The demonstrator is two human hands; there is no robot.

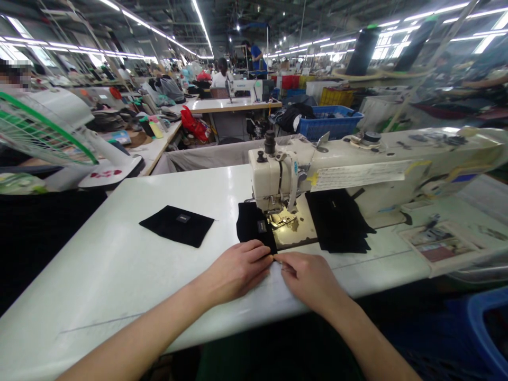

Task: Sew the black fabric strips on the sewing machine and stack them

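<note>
A black fabric piece with a small label lies at the left of the sewing machine's presser foot, its right edge by the needle. My left hand rests on the near end of this piece, fingers together and pressing it down. At the same near corner, my right hand pinches the edge between thumb and forefinger, the other fingers curled. Both hands' fingertips nearly meet there. Another labelled black piece lies flat on the table to the left. Right of the needle sits a stack of black pieces.
The white table carries the machine, whose arm runs to the right. A fan stands at the left. A blue basket is at the lower right, and another blue basket stands behind the machine. Other people work farther back.
</note>
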